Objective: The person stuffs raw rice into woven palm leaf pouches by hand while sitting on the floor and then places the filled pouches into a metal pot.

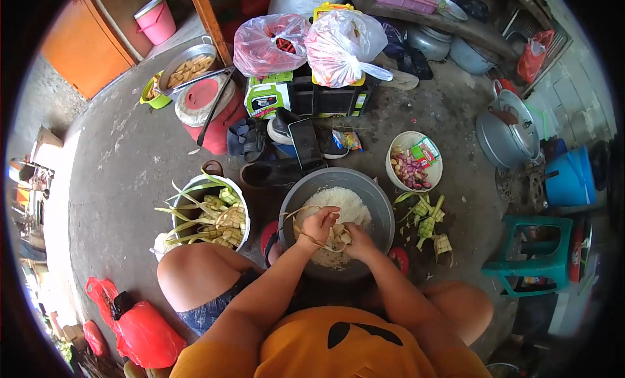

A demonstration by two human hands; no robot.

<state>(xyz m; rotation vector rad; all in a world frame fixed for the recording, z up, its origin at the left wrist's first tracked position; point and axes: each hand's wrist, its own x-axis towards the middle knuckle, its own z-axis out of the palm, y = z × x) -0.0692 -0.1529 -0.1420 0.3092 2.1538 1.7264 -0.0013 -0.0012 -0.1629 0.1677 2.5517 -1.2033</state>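
Note:
A grey plastic basin [385,217] of white rice [349,202] stands between my legs. Over it, my right hand [360,242] grips a woven palm-leaf rice pouch [342,235]. My left hand [318,226] is curled just beside the pouch, fingertips together; whether they pinch anything is too small to tell. Long leaf strands [299,227] loop around that hand and wrist. To the left, a white bucket [246,207] holds several woven pouches [224,222] with trailing leaf ends. More green woven pouches [427,222] lie on the floor right of the basin.
A white bowl [389,165] holds shallots [409,168] and seasoning packets [426,151]. Beyond the basin lie a smartphone [305,141] and several shoes [266,173]. A red drink cooler [215,109] and a black crate [327,97] stand farther off. At right are a green stool [532,266] and a steamer pot [503,134].

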